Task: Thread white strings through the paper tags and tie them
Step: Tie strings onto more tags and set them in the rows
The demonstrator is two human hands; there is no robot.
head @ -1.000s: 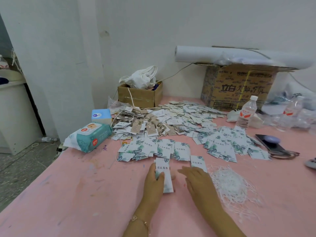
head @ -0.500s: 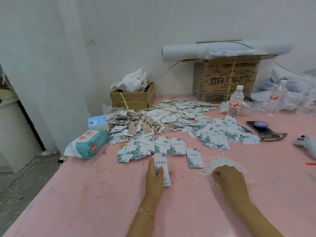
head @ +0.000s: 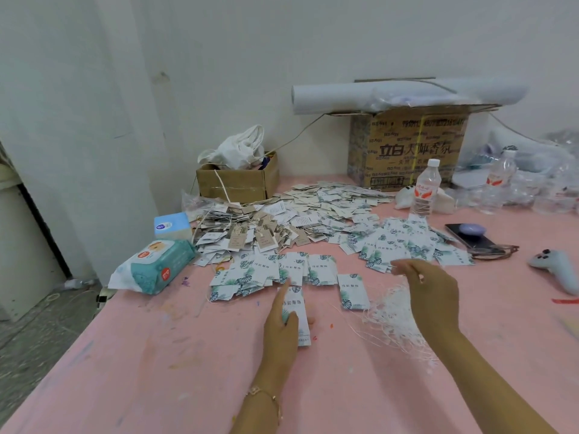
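My left hand point(head: 279, 327) lies with straight fingers on a white paper tag with green leaf print point(head: 297, 314), flat on the pink table point(head: 156, 364). To the right, my right hand point(head: 430, 286) is raised above a tangle of white strings point(head: 388, 321) and pinches a thin string at its fingertips. A single leaf-print tag point(head: 352, 291) lies between the hands. More leaf-print tags point(head: 282, 272) spread just behind, and a big heap of tags, some brown and strung point(head: 266, 230), fills the table's middle.
A wet-wipe pack point(head: 156, 266) and tissue box point(head: 170, 225) sit at the left edge. Two cardboard boxes point(head: 238, 183) point(head: 407, 148) stand by the wall. Water bottles point(head: 426, 187), a phone point(head: 470, 234) and a grey controller point(head: 557, 269) lie to the right.
My right hand moved from the single tag right to the string pile, then lifted up with a string pinched. My left hand stayed on its tag.
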